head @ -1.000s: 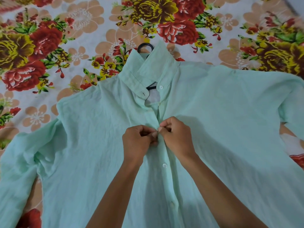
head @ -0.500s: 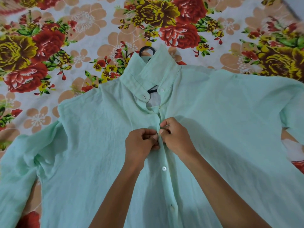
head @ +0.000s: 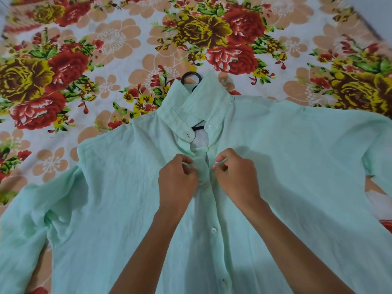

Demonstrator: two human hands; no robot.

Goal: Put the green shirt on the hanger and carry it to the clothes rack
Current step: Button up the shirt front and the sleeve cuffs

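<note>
The shirt point(head: 286, 177) filling the lower and middle frame is a pale mint green, plain, with no print. Its buttons point(head: 213, 230) down the centre are white. At the collar, upper centre, the hanger point(head: 189, 75) hook is black. The bedsheet point(head: 118, 49) across the top of the frame has a white ground printed with large red and yellow-brown roses, green leaves, small red berries and flat peach blossoms outlined in white.

Single head-worn view, looking forward and down — close over the bedsheet point(head: 118, 39), wide-angle.
</note>
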